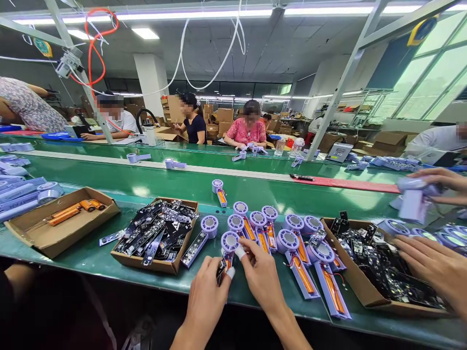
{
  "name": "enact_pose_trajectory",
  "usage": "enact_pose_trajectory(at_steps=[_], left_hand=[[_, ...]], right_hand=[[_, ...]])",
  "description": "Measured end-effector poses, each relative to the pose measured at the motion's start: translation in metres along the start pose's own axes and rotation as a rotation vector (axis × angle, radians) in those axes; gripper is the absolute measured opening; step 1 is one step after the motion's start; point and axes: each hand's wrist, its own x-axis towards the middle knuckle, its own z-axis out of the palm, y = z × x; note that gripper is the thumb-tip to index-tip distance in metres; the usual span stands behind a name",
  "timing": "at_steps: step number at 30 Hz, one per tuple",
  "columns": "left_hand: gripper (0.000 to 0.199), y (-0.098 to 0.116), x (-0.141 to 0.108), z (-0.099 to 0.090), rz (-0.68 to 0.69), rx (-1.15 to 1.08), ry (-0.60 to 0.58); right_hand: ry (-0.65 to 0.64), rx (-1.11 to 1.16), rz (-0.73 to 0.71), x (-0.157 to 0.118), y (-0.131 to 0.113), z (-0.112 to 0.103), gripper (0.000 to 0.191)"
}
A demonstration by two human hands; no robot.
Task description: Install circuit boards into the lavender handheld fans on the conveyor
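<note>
Where the desk (83,257) starts at far left, a cardboard tray (40,228) is holding a few orange sticks (78,209), with lilac bars (18,194) lying just beyond it. Next along, a cardboard box (186,214) is sitting heaped with black circuit boards (156,228). At centre, the left hand (206,304) is gripping the dark lower end of a lilac unit (229,241), while the right hand (260,277) is pressing its taped fingertips (240,252) against the unit's round head; how firmly it is holding cannot be told. Further right, a row of lilac units (295,253) is lying with orange sticks fitted, so a good number are assembled, yet many boards are remaining in a second cardboard box (368,287). At far right, a co-worker's hands (434,267) are reaching in beside that box. Beyond, a second green desk (255,192) is carrying a red strip (346,183), seated workers (246,131) are working along it, cardboard cartons (219,119) are stacking up behind them, and tall windows (434,82) are lining the right wall.
</note>
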Motion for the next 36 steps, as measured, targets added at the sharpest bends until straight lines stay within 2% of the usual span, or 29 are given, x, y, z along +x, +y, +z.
enact_pose_trajectory(at_steps=[2, 4, 9, 17, 21, 26, 30, 33, 36], left_hand=[[0.017, 0.009, 0.002, 0.001, -0.030, 0.149, -0.028], [0.019, 0.017, 0.004, 0.000, -0.080, 0.208, -0.065], [0.016, 0.022, 0.013, -0.008, -0.144, 0.135, -0.076], [0.017, 0.015, 0.021, -0.019, -0.186, -0.232, -0.100], [0.024, 0.010, 0.013, -0.025, -0.191, -0.476, -0.077], [0.035, -0.008, 0.001, -0.015, -0.255, -0.695, -0.025], [0.031, -0.013, -0.008, -0.006, -0.198, -0.851, 0.046], [0.039, -0.002, -0.012, -0.013, -0.195, -0.865, 0.048], [0.049, 0.011, -0.013, -0.025, -0.197, -0.808, 0.030]], right_hand=[[-0.010, 0.034, 0.006, 0.003, 0.000, 0.002, 0.027], [-0.011, 0.049, 0.003, 0.003, 0.001, 0.003, 0.029], [-0.017, 0.029, 0.007, -0.003, 0.004, 0.002, 0.028], [-0.014, -0.046, -0.011, -0.009, 0.005, 0.001, 0.029], [0.064, -0.167, -0.122, -0.010, 0.012, 0.002, 0.031], [0.104, -0.408, -0.215, -0.017, 0.008, 0.004, 0.034], [0.154, -0.436, -0.247, -0.031, -0.012, 0.007, 0.032], [0.048, -0.338, -0.207, -0.034, -0.030, 0.007, 0.024], [-0.095, -0.318, -0.058, -0.026, -0.045, 0.004, 0.030]])
